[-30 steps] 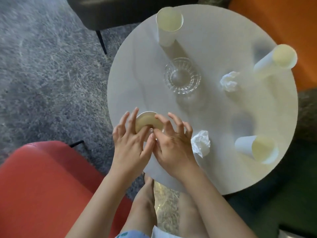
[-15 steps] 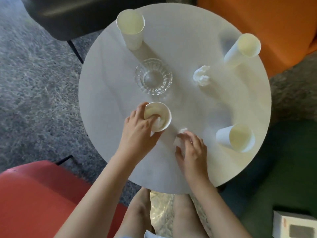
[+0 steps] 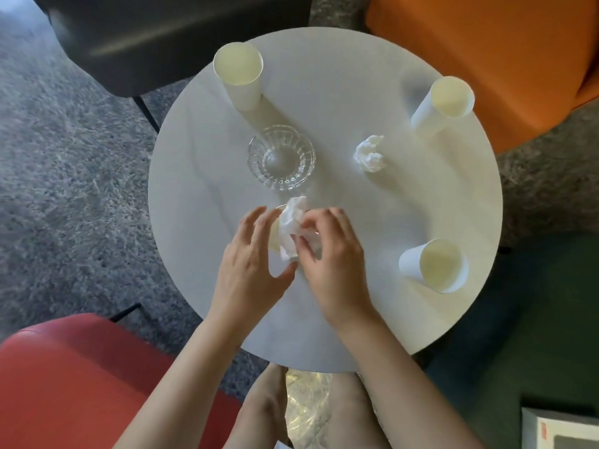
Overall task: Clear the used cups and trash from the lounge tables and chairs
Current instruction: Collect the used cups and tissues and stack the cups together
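Note:
On the round white table (image 3: 405,215), my left hand (image 3: 249,267) curls round a small paper cup (image 3: 275,236), of which only a sliver shows between my hands. My right hand (image 3: 334,264) pinches a crumpled white tissue (image 3: 291,222) right over the cup's mouth. Three more paper cups stand apart: one at the far left (image 3: 240,77), one at the far right (image 3: 444,105), one at the near right (image 3: 434,265). A second crumpled tissue (image 3: 369,153) lies at the centre right.
A clear ribbed glass bowl (image 3: 281,157) sits just beyond my hands. Chairs ring the table: black (image 3: 168,37) at the back, orange (image 3: 505,53) back right, red (image 3: 81,384) near left, green (image 3: 534,335) near right. A white box (image 3: 560,432) lies at the bottom right.
My right hand picked the crumpled tissue off the table and brought it left over the cup held by my left hand. The view shifted slightly.

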{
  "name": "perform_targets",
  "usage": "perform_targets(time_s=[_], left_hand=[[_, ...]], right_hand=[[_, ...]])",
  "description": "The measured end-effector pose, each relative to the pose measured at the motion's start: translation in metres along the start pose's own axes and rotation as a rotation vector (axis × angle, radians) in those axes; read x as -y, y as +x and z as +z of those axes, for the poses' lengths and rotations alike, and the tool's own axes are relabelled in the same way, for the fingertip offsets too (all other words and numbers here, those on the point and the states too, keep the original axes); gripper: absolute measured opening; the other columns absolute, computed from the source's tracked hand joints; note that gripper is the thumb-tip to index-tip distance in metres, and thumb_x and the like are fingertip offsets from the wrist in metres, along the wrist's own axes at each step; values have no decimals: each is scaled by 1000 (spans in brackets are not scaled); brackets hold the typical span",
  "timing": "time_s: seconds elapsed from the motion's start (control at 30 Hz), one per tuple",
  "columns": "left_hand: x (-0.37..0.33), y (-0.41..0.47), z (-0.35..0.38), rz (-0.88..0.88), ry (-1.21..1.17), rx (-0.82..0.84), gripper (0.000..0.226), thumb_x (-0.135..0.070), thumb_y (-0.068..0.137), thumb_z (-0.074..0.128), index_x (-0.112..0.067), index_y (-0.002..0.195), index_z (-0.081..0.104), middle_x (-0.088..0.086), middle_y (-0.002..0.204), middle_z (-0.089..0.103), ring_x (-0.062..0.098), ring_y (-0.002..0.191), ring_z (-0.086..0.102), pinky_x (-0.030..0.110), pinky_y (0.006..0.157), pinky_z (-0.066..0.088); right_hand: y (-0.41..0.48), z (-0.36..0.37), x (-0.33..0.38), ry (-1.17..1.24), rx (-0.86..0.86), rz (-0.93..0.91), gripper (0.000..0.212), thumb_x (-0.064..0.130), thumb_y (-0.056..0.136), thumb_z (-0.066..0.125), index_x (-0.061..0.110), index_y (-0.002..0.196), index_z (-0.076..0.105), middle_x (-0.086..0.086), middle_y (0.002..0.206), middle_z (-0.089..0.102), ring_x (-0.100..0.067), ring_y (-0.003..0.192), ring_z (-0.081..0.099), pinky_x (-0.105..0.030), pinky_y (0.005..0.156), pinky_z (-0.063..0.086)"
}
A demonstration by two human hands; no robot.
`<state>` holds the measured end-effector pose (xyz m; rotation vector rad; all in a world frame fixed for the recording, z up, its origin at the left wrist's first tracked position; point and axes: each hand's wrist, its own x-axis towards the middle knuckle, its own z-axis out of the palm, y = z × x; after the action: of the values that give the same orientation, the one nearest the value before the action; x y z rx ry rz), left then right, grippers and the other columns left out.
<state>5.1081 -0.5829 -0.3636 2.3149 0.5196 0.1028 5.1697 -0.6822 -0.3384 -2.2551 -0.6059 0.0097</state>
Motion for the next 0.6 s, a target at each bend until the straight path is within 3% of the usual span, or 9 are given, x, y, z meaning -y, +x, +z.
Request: perform_targets(time_s=[0.17, 0.27, 0.37, 0.5, 0.6], left_hand=[[0, -13, -2, 55, 123, -167, 61, -22, 70, 73, -16, 122, 43, 13, 122, 53, 30, 112, 50, 41, 94, 43], [1, -18, -3, 119, 263, -120, 46, -32, 76, 56, -16, 119, 55, 5, 121, 58, 26, 118, 45, 41, 98, 34], [1, -18, -2, 121, 370, -2, 52, -39, 78, 44, -13, 120, 59, -1, 124, 59, 27, 126, 43, 45, 103, 20], [-1, -10, 0, 85, 461, 56, 53, -43, 77, 39, -14, 116, 62, -5, 120, 61, 29, 127, 43, 50, 105, 12], [-5, -3, 6, 63, 486, 62, 51, -46, 75, 41, -14, 107, 65, -4, 112, 64, 30, 123, 47, 51, 105, 12]], right_hand=[[0, 12, -7, -320, 206, -75, 6, 6, 79, 63, 12, 78, 66, 0, 83, 70, -27, 109, 56, -34, 89, 25], [-2, 14, -11, -373, 318, -60, 12, 17, 84, 55, 13, 82, 66, 1, 89, 70, -29, 118, 49, -41, 94, 20], [-2, 12, -15, -372, 384, -100, 21, 20, 84, 47, 13, 81, 66, 2, 91, 69, -28, 120, 47, -43, 98, 17], [10, 0, -25, -223, 151, -121, 23, 21, 81, 46, 18, 80, 68, 9, 83, 69, -18, 106, 55, -30, 92, 18], [29, -6, -39, -212, -13, -67, 21, 18, 79, 49, 17, 85, 68, 4, 81, 68, -22, 95, 57, -29, 84, 22]])
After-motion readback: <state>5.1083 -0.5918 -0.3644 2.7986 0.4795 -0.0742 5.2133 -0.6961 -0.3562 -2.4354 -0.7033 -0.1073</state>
